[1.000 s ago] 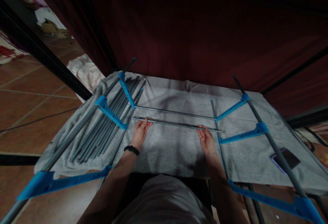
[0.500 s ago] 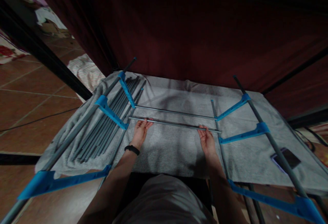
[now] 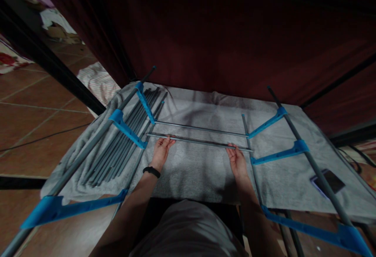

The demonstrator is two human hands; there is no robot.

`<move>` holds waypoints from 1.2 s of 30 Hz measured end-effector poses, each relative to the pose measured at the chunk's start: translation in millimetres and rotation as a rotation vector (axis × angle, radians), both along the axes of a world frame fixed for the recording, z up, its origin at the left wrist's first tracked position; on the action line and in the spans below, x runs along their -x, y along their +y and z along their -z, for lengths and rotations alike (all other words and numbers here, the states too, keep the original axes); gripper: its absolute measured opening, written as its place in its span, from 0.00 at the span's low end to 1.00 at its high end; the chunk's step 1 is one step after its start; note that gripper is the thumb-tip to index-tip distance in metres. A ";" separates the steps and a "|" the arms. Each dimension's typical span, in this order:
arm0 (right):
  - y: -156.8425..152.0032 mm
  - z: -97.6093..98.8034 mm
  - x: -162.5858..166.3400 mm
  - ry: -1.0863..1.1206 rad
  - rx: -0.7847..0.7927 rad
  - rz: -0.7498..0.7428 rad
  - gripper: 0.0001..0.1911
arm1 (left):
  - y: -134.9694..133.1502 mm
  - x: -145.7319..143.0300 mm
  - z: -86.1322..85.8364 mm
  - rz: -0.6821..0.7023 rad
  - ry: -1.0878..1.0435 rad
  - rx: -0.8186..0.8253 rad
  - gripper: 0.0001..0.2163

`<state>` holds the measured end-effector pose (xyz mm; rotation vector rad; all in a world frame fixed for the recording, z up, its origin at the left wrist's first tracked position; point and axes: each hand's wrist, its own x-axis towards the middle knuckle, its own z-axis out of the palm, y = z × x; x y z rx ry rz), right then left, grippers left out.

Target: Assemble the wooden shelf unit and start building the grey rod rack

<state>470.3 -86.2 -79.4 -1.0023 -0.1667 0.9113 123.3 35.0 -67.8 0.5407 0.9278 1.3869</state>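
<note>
A thin grey metal tube (image 3: 199, 143) lies crosswise between two side frames, gripped near both ends. My left hand (image 3: 161, 150) pinches it toward its left end; my right hand (image 3: 236, 159) pinches it toward the right. Its left tip is close to a blue plastic bracket (image 3: 129, 129) on the left frame, and its right tip overlaps the inner pole of the right frame, just above another blue bracket (image 3: 277, 154). Farther back, a parallel crossbar (image 3: 201, 129) spans between the two upper blue brackets. Whether the held tube's ends touch the frames, I cannot tell.
Several loose grey tubes (image 3: 125, 143) lie in a bundle on the left of the grey cloth (image 3: 194, 171). A phone (image 3: 327, 183) rests at the right, partly behind the long right pole (image 3: 319, 171). A dark red curtain (image 3: 223, 41) hangs behind.
The held tube has shifted very slightly to the left. Both hands keep nearly the same place and grip, and the frames have not moved.
</note>
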 end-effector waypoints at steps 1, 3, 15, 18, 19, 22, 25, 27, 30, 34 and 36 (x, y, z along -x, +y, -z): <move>-0.1 0.7 -0.1 -0.006 0.000 -0.005 0.03 | 0.1 0.1 0.1 0.002 0.002 0.000 0.14; -0.4 2.7 -0.7 -0.019 -0.005 -0.012 0.02 | 0.4 0.1 0.2 0.004 0.006 -0.004 0.14; 0.7 15.7 -9.0 -0.020 -0.028 -0.036 0.02 | 1.7 -0.8 2.2 -0.001 0.015 -0.028 0.22; 0.1 17.2 -10.2 0.009 -0.037 -0.046 0.04 | 2.7 -1.5 3.9 -0.021 0.015 -0.017 0.22; 0.1 18.0 -10.6 0.008 -0.040 -0.047 0.04 | 2.9 -1.7 4.3 -0.030 0.016 -0.014 0.22; 0.1 20.6 -11.1 -0.030 -0.044 -0.049 0.02 | 3.2 -1.9 4.6 -0.041 0.023 -0.008 0.23; 0.2 22.8 -10.8 -0.079 -0.047 -0.056 0.01 | 3.3 -1.6 4.4 -0.037 0.033 -0.008 0.21; 0.3 23.4 -10.4 -0.091 -0.047 -0.055 0.02 | 3.5 -1.4 4.5 -0.026 0.041 -0.005 0.20; 0.4 23.6 -10.5 -0.108 -0.060 -0.061 0.03 | 4.0 -1.2 5.0 -0.008 0.042 0.005 0.19; 0.2 25.0 -11.9 -0.160 -0.085 -0.083 0.04 | 4.8 -0.8 5.7 -0.011 0.044 0.007 0.19; 0.3 26.0 -12.5 -0.184 -0.091 -0.097 0.05 | 5.2 -0.6 5.9 -0.012 0.048 0.008 0.18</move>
